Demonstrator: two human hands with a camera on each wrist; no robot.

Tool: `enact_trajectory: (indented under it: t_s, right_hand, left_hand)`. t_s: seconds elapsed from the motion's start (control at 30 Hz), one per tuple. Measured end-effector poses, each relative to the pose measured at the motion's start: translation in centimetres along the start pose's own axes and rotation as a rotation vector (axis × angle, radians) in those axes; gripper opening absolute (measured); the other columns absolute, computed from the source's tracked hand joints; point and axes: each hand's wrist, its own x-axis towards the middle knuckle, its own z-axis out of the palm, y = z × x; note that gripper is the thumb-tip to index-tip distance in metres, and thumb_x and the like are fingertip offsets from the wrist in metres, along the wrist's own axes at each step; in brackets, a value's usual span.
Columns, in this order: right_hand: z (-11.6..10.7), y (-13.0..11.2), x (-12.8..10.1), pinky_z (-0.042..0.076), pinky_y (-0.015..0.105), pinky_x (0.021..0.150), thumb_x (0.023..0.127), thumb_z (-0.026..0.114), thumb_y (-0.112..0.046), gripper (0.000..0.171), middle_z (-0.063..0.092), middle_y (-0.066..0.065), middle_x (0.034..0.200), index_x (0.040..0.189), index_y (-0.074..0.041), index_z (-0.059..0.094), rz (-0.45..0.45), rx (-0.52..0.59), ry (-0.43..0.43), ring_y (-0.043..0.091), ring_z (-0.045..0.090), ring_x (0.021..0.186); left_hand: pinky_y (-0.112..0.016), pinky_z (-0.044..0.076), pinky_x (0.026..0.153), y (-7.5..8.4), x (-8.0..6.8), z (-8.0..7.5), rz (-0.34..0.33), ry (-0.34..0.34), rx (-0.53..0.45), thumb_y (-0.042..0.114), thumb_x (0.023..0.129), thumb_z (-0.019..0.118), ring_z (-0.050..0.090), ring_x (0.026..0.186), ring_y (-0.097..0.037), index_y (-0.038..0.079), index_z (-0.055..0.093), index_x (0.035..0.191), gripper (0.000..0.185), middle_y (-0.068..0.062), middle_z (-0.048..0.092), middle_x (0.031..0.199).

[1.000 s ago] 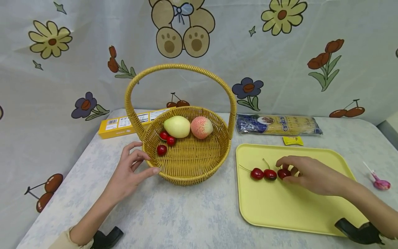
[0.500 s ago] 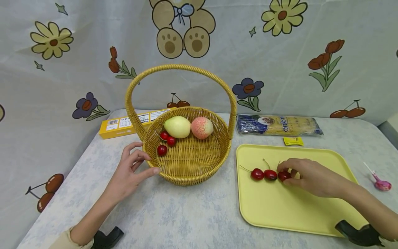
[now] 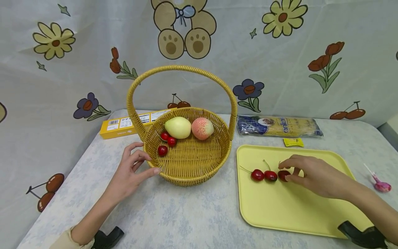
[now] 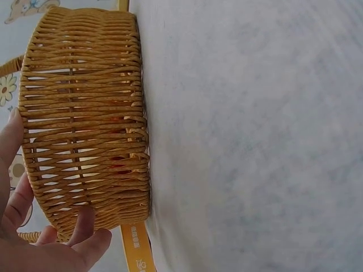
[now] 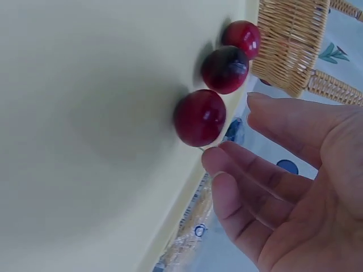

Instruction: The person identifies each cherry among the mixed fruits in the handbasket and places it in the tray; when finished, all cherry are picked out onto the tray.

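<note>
My right hand [image 3: 314, 176] hovers over the yellow tray [image 3: 292, 211], its fingers and thumb parted around the rightmost of three red cherries in a row. In the right wrist view that cherry [image 5: 199, 118] lies on the tray, just off the fingertips. Beside it sit the dark-sided middle cherry [image 3: 270, 176] and the left cherry [image 3: 257, 175], both with stems. My left hand [image 3: 130, 171] touches the left rim of the wicker basket [image 3: 186, 180], thumb at the front edge and fingers along the side. Inside are a pale yellow-green pear [image 3: 178, 127], a peach [image 3: 202, 128] and three cherries [image 3: 162, 150].
A yellow box [image 3: 118, 128] lies behind the basket at left. At the back right are a pasta packet [image 3: 280, 126] and a small yellow wrapped candy [image 3: 293, 142]. A pink lollipop [image 3: 381, 186] lies right of the tray. The basket's tall handle [image 3: 183, 68] arches above it.
My right hand's fingers have come down around the rightmost cherry, then lifted and parted from it, leaving it in the row. The left hand stays at the basket rim.
</note>
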Motion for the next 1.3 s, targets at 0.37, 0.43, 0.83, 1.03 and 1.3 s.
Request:
enact_trajectory:
  t_s: [0.37, 0.43, 0.83, 1.03, 1.3]
  right_hand:
    - [-1.4, -2.9, 1.6, 0.052, 0.025, 0.061, 0.092, 0.071, -0.014, 0.022, 0.066, -0.005, 0.103, 0.114, -0.011, 0.07, -0.063, 0.036, 0.1, 0.009, 0.062, 0.084]
    - [-1.5, -3.8, 2.2, 0.053, 0.025, 0.062, 0.092, 0.071, -0.013, 0.023, 0.065, -0.003, 0.106, 0.115, -0.011, 0.069, -0.096, 0.053, 0.118, 0.011, 0.063, 0.087]
    - [-2.4, -9.8, 7.5, 0.056, 0.037, 0.076, 0.094, 0.068, -0.011, 0.031, 0.063, 0.002, 0.12, 0.124, -0.01, 0.065, -0.345, 0.028, 0.179, 0.017, 0.062, 0.097]
    - [-2.7, -12.9, 11.3, 0.052, 0.041, 0.09, 0.093, 0.069, -0.013, 0.038, 0.061, 0.006, 0.127, 0.13, -0.009, 0.063, -0.438, -0.017, 0.095, 0.021, 0.059, 0.11]
    - [-3.3, -16.1, 17.0, 0.046, 0.036, 0.092, 0.093, 0.07, -0.016, 0.036, 0.062, 0.006, 0.118, 0.127, -0.006, 0.064, -0.524, -0.063, -0.078, 0.02, 0.055, 0.105]
  left_hand:
    - [-0.054, 0.031, 0.112, 0.1, 0.2, -0.2, -0.008, -0.017, -0.004, 0.013, 0.086, 0.078, 0.036, 0.132, -0.039, 0.002, 0.058, 0.096, 0.025, -0.012, 0.02, 0.149]
    - [-0.054, 0.031, 0.112, 0.1, 0.2, -0.2, -0.01, -0.019, -0.005, 0.013, 0.086, 0.079, 0.035, 0.133, -0.04, 0.002, 0.057, 0.096, 0.026, -0.012, 0.02, 0.148]
    - [-0.054, 0.031, 0.112, 0.2, 0.4, -0.3, -0.011, -0.022, -0.005, 0.012, 0.085, 0.079, 0.035, 0.133, -0.04, 0.002, 0.056, 0.094, 0.027, -0.013, 0.019, 0.147]
    - [-0.054, 0.031, 0.112, 0.2, 0.3, -0.3, -0.012, -0.019, 0.007, 0.013, 0.085, 0.08, 0.034, 0.134, -0.04, 0.002, 0.057, 0.094, 0.027, -0.013, 0.02, 0.147]
    - [-0.054, 0.032, 0.111, 0.1, 0.4, -0.4, -0.008, -0.024, 0.011, 0.012, 0.085, 0.08, 0.034, 0.134, -0.038, 0.002, 0.058, 0.095, 0.027, -0.014, 0.02, 0.147]
